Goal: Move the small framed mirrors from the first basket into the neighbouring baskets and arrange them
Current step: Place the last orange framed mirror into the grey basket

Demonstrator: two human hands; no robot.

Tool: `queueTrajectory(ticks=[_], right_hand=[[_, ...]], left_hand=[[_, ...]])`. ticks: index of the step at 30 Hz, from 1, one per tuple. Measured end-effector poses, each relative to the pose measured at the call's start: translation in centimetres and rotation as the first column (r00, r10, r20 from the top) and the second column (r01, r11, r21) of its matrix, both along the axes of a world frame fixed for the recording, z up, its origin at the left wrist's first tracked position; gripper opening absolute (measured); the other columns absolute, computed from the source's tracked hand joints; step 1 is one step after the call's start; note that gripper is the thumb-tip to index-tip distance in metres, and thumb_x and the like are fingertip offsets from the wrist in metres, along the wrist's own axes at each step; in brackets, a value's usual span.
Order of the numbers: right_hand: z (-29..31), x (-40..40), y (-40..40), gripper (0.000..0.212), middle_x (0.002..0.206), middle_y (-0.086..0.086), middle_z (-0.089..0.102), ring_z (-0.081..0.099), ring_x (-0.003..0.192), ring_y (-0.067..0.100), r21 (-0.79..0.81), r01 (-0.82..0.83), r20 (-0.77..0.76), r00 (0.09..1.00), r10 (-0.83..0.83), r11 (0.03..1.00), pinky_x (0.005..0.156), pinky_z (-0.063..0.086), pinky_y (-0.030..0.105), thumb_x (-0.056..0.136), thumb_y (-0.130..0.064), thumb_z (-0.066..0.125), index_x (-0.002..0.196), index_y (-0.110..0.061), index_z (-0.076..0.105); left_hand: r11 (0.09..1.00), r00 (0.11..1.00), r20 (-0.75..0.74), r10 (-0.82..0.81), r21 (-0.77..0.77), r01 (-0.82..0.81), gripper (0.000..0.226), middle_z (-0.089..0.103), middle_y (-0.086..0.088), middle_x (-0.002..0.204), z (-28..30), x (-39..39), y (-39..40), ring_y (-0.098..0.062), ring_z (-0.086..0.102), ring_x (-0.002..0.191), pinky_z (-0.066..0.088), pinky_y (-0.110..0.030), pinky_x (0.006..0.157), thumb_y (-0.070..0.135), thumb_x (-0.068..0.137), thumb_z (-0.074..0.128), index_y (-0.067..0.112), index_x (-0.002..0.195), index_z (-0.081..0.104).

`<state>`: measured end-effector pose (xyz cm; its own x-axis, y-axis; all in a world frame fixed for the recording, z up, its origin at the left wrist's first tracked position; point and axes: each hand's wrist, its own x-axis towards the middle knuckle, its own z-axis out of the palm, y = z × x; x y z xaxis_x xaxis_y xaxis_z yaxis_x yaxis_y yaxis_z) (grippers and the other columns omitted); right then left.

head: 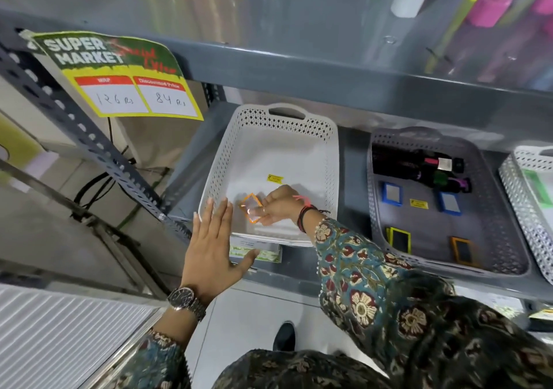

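A white perforated basket [299, 125] stands on the grey shelf, holding only a yellow sticker [275, 178]. Over its near end my right hand [279, 206] grips a small orange-framed mirror [250, 207], tilted. My left hand [213, 248] hovers flat with fingers spread at the basket's near left corner, holding nothing. To the right, a grey basket [505, 248] holds two blue-framed mirrors [391, 194] [449, 203], a yellow-framed mirror [399, 240] and an orange-framed mirror [462, 250], spread apart on its floor.
Dark bottles [419, 168] lie across the far end of the grey basket. Another white basket [520, 197] sits at the far right. A yellow price sign [134, 89] hangs from the upper shelf [299, 59]. A slotted metal upright [89, 143] runs on the left.
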<state>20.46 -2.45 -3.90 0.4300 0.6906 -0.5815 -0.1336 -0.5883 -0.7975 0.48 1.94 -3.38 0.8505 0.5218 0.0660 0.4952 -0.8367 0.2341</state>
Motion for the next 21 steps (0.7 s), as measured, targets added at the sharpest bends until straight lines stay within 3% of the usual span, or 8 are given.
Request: queueTrajectory(ticks=[3,6,10,13,18,21], right_hand=[[2.3,0.3,-2.6,0.024,0.076,0.018,0.065,0.066,0.044,0.008,0.100,0.147,-0.051,0.988,-0.143,0.984,0.049,0.057,0.019,0.073,0.001,0.075,0.094,0.009,0.064],[5.0,1.3,-6.2,0.034,0.082,0.023,0.065,0.065,0.042,0.008,0.180,0.304,-0.131,0.950,-0.284,0.936,0.050,0.057,0.018,0.078,0.006,0.068,0.108,0.017,0.057],[7.9,3.1,-12.3,0.019,0.088,0.018,0.063,0.068,0.063,0.018,0.266,0.423,-0.124,0.906,-0.404,0.866,0.063,0.059,0.020,0.084,0.002,0.063,0.102,0.003,0.056],[8.5,4.8,-16.9,0.023,0.085,0.014,0.067,0.069,0.072,0.019,0.274,0.509,-0.100,0.859,-0.503,0.816,0.063,0.059,0.020,0.086,0.001,0.060,0.108,0.003,0.053],[7.0,8.5,-24.4,0.013,0.065,0.002,0.068,0.068,0.050,0.005,0.225,0.672,0.003,0.724,-0.690,0.706,0.054,0.058,0.018,0.086,0.003,0.059,0.099,0.001,0.057],[5.9,10.8,-28.9,0.020,0.066,0.004,0.068,0.067,0.053,0.007,0.157,0.701,0.160,0.677,-0.718,0.696,0.055,0.057,0.018,0.086,0.004,0.058,0.106,0.006,0.061]], left_hand=[[0.999,0.999,-0.008,-0.034,0.010,0.035,0.095,0.011,-0.008,0.158,0.3,0.6,-0.7,-0.025,-0.005,0.146,-0.003,-0.043,0.119,0.068,0.079,0.038,0.005,0.147,0.017],[0.994,0.995,0.025,-0.101,-0.033,0.102,0.093,0.005,-0.005,0.159,0.5,1.7,-2.8,-0.023,-0.007,0.146,0.002,-0.044,0.119,0.065,0.081,0.040,0.006,0.148,0.012],[0.982,0.983,0.062,-0.173,-0.061,0.177,0.088,0.007,-0.006,0.159,1.3,4.3,-6.0,-0.022,-0.007,0.147,0.000,-0.041,0.119,0.060,0.083,0.040,0.006,0.148,0.013],[0.971,0.973,0.070,-0.220,-0.077,0.225,0.087,0.003,-0.005,0.159,1.6,6.6,-7.8,-0.020,-0.009,0.146,-0.005,-0.038,0.118,0.060,0.084,0.037,0.007,0.149,0.010],[0.959,0.963,0.008,-0.268,-0.095,0.268,0.090,0.001,-0.006,0.159,1.2,10.0,-10.4,-0.020,-0.011,0.145,-0.003,-0.040,0.119,0.064,0.083,0.030,0.007,0.148,0.008],[0.963,0.966,-0.026,-0.257,-0.093,0.254,0.091,0.001,-0.006,0.159,0.9,11.0,-11.3,-0.020,-0.010,0.145,-0.001,-0.042,0.119,0.066,0.083,0.026,0.007,0.149,0.006]])
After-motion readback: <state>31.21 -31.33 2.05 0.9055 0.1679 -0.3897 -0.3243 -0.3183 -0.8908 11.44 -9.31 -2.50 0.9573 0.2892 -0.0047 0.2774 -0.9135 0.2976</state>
